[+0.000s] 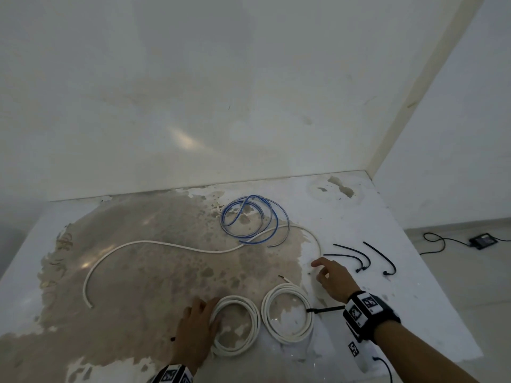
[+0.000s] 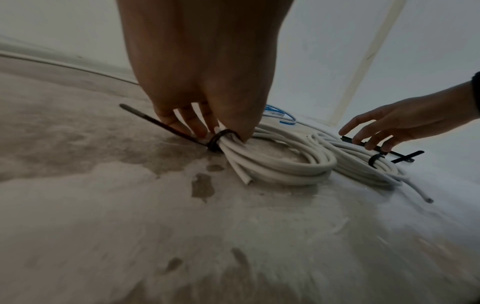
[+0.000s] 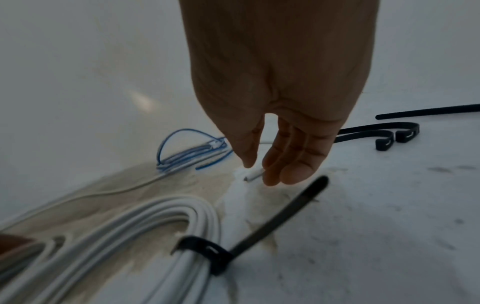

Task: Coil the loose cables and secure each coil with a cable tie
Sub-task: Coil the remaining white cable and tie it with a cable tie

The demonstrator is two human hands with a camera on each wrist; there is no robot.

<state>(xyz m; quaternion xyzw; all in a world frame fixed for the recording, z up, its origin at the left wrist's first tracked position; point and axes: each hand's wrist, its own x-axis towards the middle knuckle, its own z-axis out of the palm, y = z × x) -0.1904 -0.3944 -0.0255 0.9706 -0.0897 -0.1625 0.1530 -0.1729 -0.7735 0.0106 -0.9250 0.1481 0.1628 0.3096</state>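
Observation:
Two white cable coils lie at the table's front. My left hand [image 1: 213, 313] [image 2: 218, 133] holds the left coil [image 1: 237, 327] [image 2: 280, 164] at its black tie [image 2: 221, 142], thumb on one side and fingers on the other. The right coil [image 1: 287, 313] [image 3: 166, 226] carries its own black tie [image 1: 326, 309] [image 3: 207, 251]. My right hand [image 1: 318, 269] [image 3: 257, 172] hovers open just above the free end [image 3: 253, 175] of a long loose white cable [image 1: 166, 244]. A blue cable [image 1: 254, 219] lies in loose loops behind.
Three spare black cable ties [image 1: 356, 258] lie right of my right hand. The stained table [image 1: 124, 286] meets a wall at the back, and its right edge drops to the floor. A black adapter [image 1: 481, 240] with a cord sits there.

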